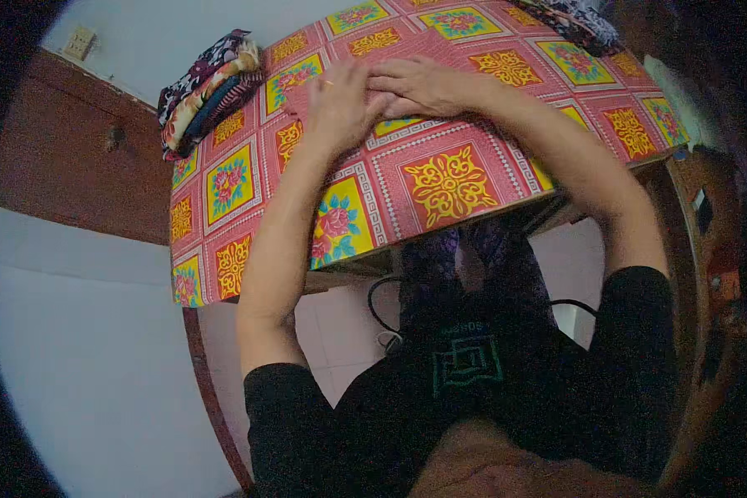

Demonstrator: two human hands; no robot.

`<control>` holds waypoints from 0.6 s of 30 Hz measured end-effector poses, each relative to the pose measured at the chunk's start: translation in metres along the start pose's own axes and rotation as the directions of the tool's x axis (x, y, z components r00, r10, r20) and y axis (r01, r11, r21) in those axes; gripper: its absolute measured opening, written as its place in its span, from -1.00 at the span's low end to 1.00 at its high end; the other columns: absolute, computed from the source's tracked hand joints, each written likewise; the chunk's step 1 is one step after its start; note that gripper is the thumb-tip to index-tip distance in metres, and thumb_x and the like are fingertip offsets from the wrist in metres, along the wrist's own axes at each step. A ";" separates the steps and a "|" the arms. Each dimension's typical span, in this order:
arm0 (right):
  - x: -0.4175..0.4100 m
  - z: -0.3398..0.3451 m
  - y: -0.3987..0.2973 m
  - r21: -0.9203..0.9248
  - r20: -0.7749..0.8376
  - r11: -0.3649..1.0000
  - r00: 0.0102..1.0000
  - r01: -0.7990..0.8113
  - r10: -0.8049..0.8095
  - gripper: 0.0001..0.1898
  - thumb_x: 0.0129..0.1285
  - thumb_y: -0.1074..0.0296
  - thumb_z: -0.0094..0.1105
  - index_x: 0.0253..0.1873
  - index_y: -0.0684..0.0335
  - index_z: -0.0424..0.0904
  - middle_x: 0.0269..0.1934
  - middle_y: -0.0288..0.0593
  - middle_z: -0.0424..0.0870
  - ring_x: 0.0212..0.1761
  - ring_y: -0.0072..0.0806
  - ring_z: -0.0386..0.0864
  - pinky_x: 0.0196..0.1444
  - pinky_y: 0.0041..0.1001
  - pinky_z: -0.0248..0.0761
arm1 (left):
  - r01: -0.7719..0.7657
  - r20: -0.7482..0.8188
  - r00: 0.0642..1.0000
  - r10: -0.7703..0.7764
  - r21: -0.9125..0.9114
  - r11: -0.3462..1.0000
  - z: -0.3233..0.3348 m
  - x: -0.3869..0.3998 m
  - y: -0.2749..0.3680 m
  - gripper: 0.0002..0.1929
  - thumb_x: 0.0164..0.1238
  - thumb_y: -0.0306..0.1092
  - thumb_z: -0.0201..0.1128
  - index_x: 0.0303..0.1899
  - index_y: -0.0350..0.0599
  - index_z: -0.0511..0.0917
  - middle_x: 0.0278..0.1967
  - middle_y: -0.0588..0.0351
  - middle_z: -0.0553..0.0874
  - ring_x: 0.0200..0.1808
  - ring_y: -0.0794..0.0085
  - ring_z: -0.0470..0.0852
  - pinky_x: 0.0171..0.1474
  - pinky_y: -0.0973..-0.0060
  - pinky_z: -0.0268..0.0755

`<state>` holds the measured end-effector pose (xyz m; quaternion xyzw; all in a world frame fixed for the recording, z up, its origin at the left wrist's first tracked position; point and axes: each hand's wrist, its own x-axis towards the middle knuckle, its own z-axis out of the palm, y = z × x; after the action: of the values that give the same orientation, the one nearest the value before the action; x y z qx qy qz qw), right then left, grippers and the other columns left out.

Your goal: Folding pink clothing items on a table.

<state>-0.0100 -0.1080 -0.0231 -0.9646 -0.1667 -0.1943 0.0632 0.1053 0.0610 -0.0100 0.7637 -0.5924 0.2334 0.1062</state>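
Note:
My left hand [342, 106] lies palm down near the middle of the table, its fingers blurred and a ring on one finger. Close on its right, my right hand [420, 87] reaches inward with its fingertips at the left hand. Under and behind both hands lies a reddish-pink cloth [436, 48], close in colour to the patterned table cover [398, 168]. Part of the cloth shows left of my left hand too. The palms are hidden, so whether they grip the cloth cannot be told.
A stack of folded patterned fabrics [211, 93] rests at the table's left edge. Dark and white patterned fabric [579, 28] lies at the far right corner. The table's near edge [436, 232] runs before my body. A socket [79, 42] is on the left wall.

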 end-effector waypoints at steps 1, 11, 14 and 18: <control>-0.011 -0.004 0.007 -0.076 0.082 0.997 0.996 -0.030 0.036 -0.31 0.32 -0.28 -0.08 0.44 -0.02 0.24 0.43 -0.05 0.23 0.47 -0.10 0.15 0.42 -0.07 0.06 | -0.016 0.054 0.998 0.016 -0.013 1.000 0.008 -0.004 0.005 -0.37 0.39 0.17 0.02 0.30 -0.08 0.39 0.28 -0.07 0.44 0.37 0.11 0.32 0.36 -0.02 0.07; -0.055 -0.027 0.052 -0.251 0.088 0.947 0.970 -0.199 0.227 -0.36 0.36 -0.18 -0.05 0.41 0.09 0.30 0.40 -0.07 0.30 0.46 -0.15 0.20 0.45 -0.05 -0.04 | -0.008 0.155 0.988 0.026 -0.111 0.994 0.009 -0.013 -0.003 -0.38 0.37 0.14 0.08 0.31 -0.06 0.38 0.31 -0.08 0.42 0.38 0.09 0.31 0.41 0.01 0.03; -0.047 -0.034 0.048 -0.334 -0.203 0.914 0.965 -0.230 0.168 -0.43 0.38 -0.08 -0.04 0.37 0.11 0.34 0.36 -0.08 0.37 0.42 -0.19 0.26 0.40 -0.04 0.06 | -0.059 -0.101 0.994 0.048 -0.109 0.992 0.005 -0.011 -0.011 -0.43 0.33 0.06 0.18 0.25 -0.06 0.43 0.26 -0.07 0.46 0.34 0.07 0.36 0.38 0.04 0.07; -0.028 -0.030 0.042 -0.058 -0.469 0.973 0.867 -0.222 0.170 -0.38 0.36 -0.12 -0.04 0.40 0.12 0.30 0.41 -0.03 0.26 0.44 -0.12 0.22 0.44 -0.10 0.02 | -0.040 -0.343 0.938 0.041 0.009 0.999 -0.009 0.008 -0.018 -0.42 0.28 0.06 0.21 0.24 -0.06 0.43 0.23 -0.07 0.48 0.32 0.07 0.37 0.32 0.04 0.11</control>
<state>-0.0303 -0.1617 -0.0091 -0.9047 -0.0372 -0.4191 0.0672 0.1216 0.0628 0.0035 0.6992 -0.5800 0.3658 0.2022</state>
